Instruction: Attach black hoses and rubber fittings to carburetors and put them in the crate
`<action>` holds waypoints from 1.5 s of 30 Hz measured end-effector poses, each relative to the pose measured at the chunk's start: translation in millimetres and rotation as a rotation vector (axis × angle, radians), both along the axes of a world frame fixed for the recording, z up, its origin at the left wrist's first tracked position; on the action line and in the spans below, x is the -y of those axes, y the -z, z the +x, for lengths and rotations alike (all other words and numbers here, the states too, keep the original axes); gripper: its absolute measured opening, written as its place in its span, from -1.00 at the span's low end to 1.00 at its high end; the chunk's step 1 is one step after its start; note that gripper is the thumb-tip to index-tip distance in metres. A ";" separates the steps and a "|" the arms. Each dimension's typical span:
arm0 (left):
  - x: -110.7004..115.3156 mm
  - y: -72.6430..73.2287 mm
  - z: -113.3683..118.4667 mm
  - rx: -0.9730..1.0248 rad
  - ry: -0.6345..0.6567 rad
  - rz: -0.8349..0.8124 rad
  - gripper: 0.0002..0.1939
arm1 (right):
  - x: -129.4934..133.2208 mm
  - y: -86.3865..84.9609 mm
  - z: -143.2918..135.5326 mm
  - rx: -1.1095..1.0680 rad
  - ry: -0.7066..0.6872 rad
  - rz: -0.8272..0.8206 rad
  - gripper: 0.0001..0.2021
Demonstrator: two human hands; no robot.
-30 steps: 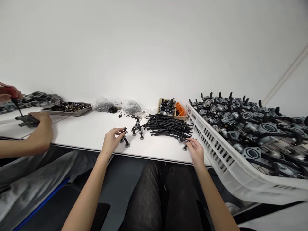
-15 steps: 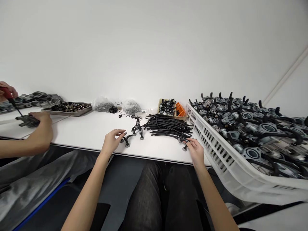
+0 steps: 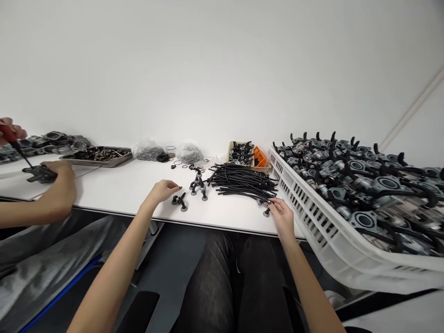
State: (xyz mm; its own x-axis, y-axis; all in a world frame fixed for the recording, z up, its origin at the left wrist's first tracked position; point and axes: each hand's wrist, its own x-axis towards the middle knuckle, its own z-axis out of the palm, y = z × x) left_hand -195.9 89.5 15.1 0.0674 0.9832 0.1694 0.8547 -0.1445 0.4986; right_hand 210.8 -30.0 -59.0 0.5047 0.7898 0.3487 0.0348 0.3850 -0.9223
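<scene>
The white table (image 3: 114,189) bears tubes (image 3: 244,178) and fittings (image 3: 183,203).

Here's the plain white wall (image 3: 222,69), filling everything beyond the left hand (image 3: 163,190) and right hand (image 3: 282,215), its light brightest low down between them. A pale strip (image 3: 412,108) slants up it, far off past the right hand. Beneath both hands runs a white worktable (image 3: 225,212), dark along its near edge; lower again, dark grey floor (image 3: 170,266).
</scene>
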 end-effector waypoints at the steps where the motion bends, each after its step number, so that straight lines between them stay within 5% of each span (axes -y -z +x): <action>1: -7.8 -2.0 1.1 -0.037 0.012 -0.065 -0.77 | 0.0 -0.1 0.0 0.000 0.000 -0.001 -0.75; 8: -44.8 -6.2 17.7 -0.124 0.108 -0.281 -0.75 | -0.6 0.6 0.9 0.009 0.003 -0.010 -0.74; 16: -38.7 -15.2 16.4 -0.142 0.117 -0.324 -0.76 | 0.3 -0.4 0.2 -0.001 -0.007 -0.018 -0.76; 24: 1.9 -34.9 -1.1 0.004 0.082 0.090 -0.78 | -0.4 1.1 0.6 -0.008 -0.010 -0.017 -0.76; 31: 46.6 -21.3 -2.2 0.117 0.218 0.311 -0.62 | -0.1 0.9 0.2 -0.016 -0.010 -0.016 -0.76; 45: 43.6 -1.1 8.7 0.085 0.254 0.438 -0.69 | -0.3 1.7 0.8 -0.025 -0.016 -0.024 -0.76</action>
State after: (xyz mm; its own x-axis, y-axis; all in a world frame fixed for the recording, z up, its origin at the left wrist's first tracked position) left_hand -187.2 45.9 16.3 0.2633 0.7734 0.5767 0.7247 -0.5531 0.4109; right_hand 211.6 -29.6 -60.7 0.5002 0.8058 0.3169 0.0051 0.3632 -0.9317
